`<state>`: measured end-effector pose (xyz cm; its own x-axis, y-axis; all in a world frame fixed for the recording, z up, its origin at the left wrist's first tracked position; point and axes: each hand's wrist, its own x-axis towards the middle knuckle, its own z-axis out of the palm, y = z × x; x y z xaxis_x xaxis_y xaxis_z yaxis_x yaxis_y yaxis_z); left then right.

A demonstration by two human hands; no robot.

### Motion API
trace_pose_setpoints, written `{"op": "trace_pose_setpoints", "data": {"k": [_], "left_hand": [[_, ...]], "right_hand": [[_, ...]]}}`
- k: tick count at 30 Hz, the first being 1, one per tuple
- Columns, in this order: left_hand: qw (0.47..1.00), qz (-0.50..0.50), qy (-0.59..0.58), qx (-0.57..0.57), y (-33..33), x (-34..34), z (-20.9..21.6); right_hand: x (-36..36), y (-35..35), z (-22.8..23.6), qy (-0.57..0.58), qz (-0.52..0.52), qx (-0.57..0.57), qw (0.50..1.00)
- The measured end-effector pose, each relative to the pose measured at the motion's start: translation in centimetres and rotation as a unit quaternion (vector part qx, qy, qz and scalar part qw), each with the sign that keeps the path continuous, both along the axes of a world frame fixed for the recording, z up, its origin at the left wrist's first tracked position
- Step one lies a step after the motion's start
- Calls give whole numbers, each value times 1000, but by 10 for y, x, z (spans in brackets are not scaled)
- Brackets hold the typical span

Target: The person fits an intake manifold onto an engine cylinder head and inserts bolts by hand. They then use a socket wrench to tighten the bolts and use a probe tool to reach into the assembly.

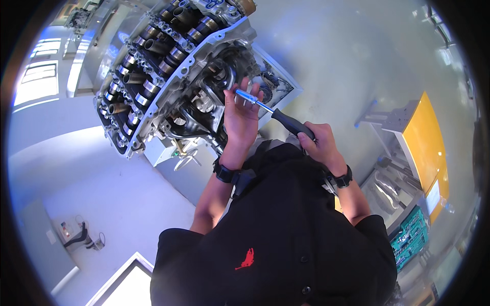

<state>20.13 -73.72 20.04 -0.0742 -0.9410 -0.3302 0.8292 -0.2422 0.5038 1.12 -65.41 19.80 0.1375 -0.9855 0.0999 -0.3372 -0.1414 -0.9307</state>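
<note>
The hand driver [292, 123] is located near the middle of the view, in front of the wearer's chest and just beside the engine; its dark handle points to the lower right and its metal shaft runs up to a blue-tinted end. The right hand [317, 145] is closed around the rear of the handle. The left hand [242, 118] is wide, palm showing and fingers extended, with the tool's end lying across it; whether the fingers bear on that end cannot be told. In this assessment, the step in hand is handling or checking the driver clear of the engine, and the next move calls for a firm right-hand hold and a steadied shaft end. Beyond the left hand stands the engine [176, 71], its camshafts [148, 92] exposed and its dark manifold pipes [196, 120] facing the wearer. A watch [344, 177] is noted on the right wrist. Farther right are a yellow-topped surface [426, 140] and, below it, a teal tool case [412, 238].
</note>
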Motion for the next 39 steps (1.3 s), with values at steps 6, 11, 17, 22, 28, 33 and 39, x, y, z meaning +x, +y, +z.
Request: {"op": "trace_pose_setpoints", "data": {"k": [6, 11, 17, 22, 28, 33, 39], "left_hand": [[993, -43, -83, -77, -14, 13, 4], [997, -54, -40, -46, -26, 19, 1], [996, -86, -19, -18, -25, 22, 1], [985, -157, -65, -30, -22, 27, 3], [972, -215, 19, -91, -8, 31, -6], [964, -219, -111, -100, -1, 37, -10], [955, -238, -163, -68, -9, 38, -26]], "right_hand": [[27, -11, 8, 69, -15, -37, 997], [56, -23, 13, 175, 11, -30, 984], [71, -32, 17, 172, -25, -36, 984], [83, -40, 8, 226, -17, -42, 973], [77, -41, 12, -427, -24, 423, 799], [82, -34, 9, -318, -32, 327, 889], [83, -22, 7, -143, -30, 205, 968]]}}
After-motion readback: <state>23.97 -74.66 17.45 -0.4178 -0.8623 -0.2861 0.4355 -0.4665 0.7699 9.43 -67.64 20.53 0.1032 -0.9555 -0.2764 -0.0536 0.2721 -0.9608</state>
